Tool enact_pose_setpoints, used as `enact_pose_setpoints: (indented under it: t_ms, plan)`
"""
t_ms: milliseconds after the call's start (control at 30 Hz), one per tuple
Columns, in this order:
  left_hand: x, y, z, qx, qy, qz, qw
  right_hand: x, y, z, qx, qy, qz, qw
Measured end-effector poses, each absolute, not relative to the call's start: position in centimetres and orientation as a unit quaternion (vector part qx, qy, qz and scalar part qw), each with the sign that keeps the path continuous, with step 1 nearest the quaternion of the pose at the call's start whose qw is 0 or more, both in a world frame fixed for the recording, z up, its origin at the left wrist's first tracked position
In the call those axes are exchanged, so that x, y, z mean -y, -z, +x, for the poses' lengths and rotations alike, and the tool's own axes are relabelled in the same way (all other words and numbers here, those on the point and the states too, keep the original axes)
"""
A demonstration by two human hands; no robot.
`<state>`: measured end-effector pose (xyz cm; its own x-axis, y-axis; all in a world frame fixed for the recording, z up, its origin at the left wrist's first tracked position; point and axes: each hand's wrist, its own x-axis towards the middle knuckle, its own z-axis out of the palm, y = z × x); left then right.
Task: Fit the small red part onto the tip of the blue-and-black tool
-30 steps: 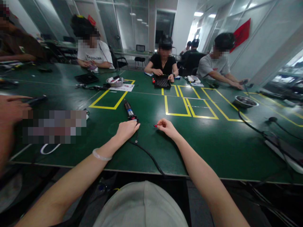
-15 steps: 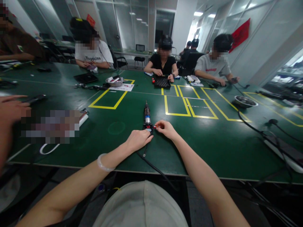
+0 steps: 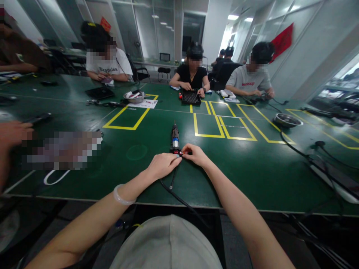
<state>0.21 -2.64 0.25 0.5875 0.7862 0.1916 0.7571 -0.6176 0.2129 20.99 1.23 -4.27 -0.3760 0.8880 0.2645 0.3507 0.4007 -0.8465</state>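
A corded electric screwdriver (image 3: 175,139) lies on the green table (image 3: 246,168), tip pointing away from me. My left hand (image 3: 162,166) is closed on its near end. My right hand (image 3: 196,155) pinches a small red piece against that same end. The tool's black cable (image 3: 179,198) runs from under my hands toward me and off the table edge. A pale bangle sits on my left wrist.
Yellow tape rectangles (image 3: 224,125) mark the table beyond the tool. A metal bowl (image 3: 288,120) and cables lie at the right. Several people sit along the far side with a black tray (image 3: 191,97). Another person's hand (image 3: 12,132) is at the left.
My left hand slid the screwdriver rightward and turned it straight. My right hand brought the small red piece up to its near end, and both hands now meet there.
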Motion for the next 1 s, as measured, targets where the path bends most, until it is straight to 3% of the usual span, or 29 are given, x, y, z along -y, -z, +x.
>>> enact_pose_setpoints:
  t_ms: [133, 300, 433, 1000]
  plan:
    - [0.4, 0.4, -0.2, -0.504, -0.223, 0.831, 0.070, -1.1, 4.1, 20.7, 0.757, -0.342, -0.416, 0.371]
    - [-1.7, 2.2, -0.2, -0.488, -0.201, 0.832, 0.169, -0.9, 3.9, 20.5, 0.780, -0.281, -0.418, 0.371]
    - [-1.5, 2.4, -0.1, -0.481, -0.197, 0.833, 0.190, -0.8, 3.7, 20.4, 0.775, -0.285, -0.425, 0.371]
    - [-1.7, 0.6, 1.5, -0.521, -0.111, 0.840, 0.104, -0.4, 3.9, 20.2, 0.777, -0.333, -0.377, 0.378]
